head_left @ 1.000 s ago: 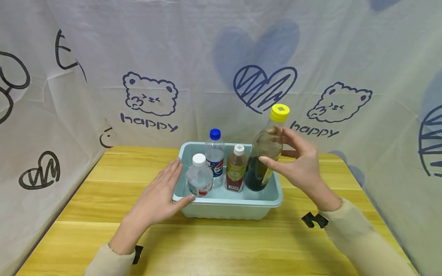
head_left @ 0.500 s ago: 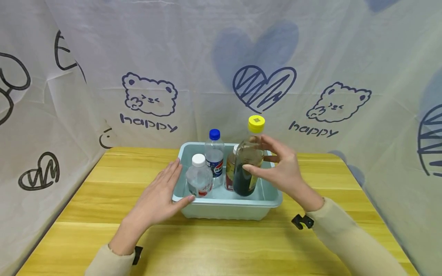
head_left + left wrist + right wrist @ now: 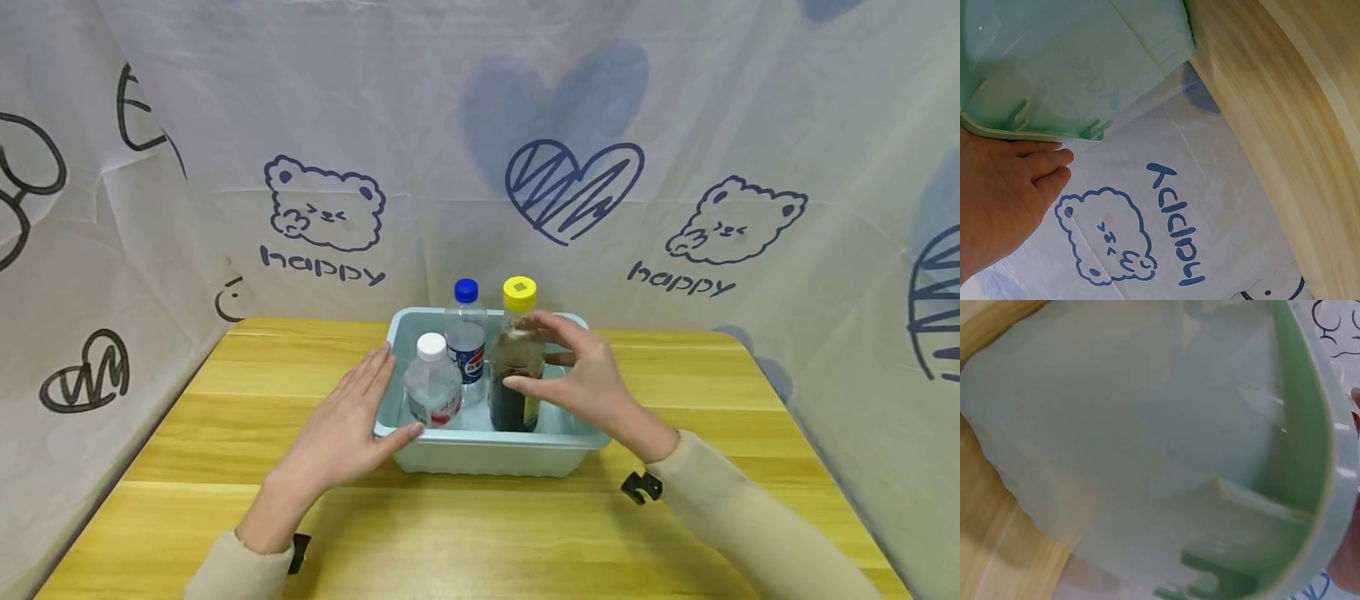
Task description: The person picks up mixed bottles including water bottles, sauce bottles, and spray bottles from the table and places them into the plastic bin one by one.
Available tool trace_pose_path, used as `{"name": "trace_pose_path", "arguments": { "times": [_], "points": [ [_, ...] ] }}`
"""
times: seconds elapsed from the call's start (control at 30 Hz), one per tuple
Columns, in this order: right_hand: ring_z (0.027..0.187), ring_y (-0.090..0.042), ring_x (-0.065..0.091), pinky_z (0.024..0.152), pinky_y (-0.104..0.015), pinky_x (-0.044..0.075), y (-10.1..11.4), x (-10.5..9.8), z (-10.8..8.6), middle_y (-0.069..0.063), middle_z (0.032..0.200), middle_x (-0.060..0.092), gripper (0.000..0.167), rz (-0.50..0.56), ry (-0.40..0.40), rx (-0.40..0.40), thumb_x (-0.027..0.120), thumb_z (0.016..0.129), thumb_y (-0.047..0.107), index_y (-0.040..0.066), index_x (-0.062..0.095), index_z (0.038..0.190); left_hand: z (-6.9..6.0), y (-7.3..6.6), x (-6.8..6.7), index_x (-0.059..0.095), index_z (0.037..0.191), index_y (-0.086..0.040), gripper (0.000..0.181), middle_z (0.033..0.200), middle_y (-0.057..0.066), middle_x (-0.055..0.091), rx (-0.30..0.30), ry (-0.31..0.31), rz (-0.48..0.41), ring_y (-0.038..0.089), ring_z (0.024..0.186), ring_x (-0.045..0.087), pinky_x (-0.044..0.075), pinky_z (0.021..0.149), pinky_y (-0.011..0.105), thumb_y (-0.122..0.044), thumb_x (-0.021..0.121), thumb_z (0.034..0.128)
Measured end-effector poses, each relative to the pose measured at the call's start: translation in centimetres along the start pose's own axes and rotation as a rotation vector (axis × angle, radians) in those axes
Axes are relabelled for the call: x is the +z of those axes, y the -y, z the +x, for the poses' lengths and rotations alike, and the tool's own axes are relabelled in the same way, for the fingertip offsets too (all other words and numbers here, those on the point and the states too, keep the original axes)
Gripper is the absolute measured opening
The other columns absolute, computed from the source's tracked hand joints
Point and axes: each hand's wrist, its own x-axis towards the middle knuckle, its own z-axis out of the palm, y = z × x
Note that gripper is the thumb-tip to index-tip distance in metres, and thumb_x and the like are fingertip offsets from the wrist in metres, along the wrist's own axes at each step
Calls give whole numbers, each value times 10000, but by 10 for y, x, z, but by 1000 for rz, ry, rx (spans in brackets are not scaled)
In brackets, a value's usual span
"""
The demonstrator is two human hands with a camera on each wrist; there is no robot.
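My right hand (image 3: pixel 588 379) grips a clear, yellow-capped bottle (image 3: pixel 517 354) of dark liquid, thumb in front. The bottle stands upright within the pale blue-green plastic basin (image 3: pixel 491 458); whether its base touches the floor cannot be told. With fingers straight, my left hand (image 3: pixel 341 433) rests against the basin's left side, its thumb at the front rim. Left of the held bottle are a short clear bottle (image 3: pixel 433 387) with a white cap and a blue-capped Pepsi bottle (image 3: pixel 467 337) behind it. The brown drink bottle is hidden behind the yellow-capped one.
The basin sits on a wooden table (image 3: pixel 480 542) with bare wood on both sides and in front. A white cloth (image 3: pixel 450 100) with heart and bear drawings hangs behind the table. In the right wrist view the basin's outer wall (image 3: pixel 1135 425) fills most of the frame.
My right hand has carried the yellow-capped bottle leftward and down, from tilted at the basin's right end to upright nearer the middle. It now covers the brown bottle. My left hand stays put.
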Motion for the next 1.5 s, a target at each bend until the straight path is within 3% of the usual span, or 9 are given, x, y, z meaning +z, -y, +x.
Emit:
{"name": "trace_pose_path", "arguments": {
  "times": [0.5,1.0,1.2,1.5],
  "points": [
    [1100,-269,692,882,-399,638,-1,16,4,-103,1295,676,743,72,96,151,965,723,99,65,598,1369,3,0,0,230,1627,42,1029,1731,174,121,8,-5,5,385,1579,189,216,1278,541,-698,528,977],
    [1111,-305,700,916,-407,627,-9,26,3,-146,1326,643,856,12,202,204,961,717,80,31,497,1434,2,0,0,228,1629,38,1039,1730,178,120,6,-4,6,388,1579,187,215,1277,542,-706,532,972],
    [1076,-270,691,896,-425,630,-11,26,2,-127,1254,664,842,2,241,220,953,732,81,38,479,1426,2,0,-1,218,1633,32,1035,1734,163,104,4,-2,5,382,1582,178,210,1279,541,-703,530,975],
    [1150,-306,679,933,-453,617,-11,27,1,-138,1294,639,827,26,259,248,946,741,71,43,453,1405,1,0,0,228,1630,34,1038,1733,163,107,1,-4,6,385,1580,186,215,1277,541,-711,527,972]
  ]
}}
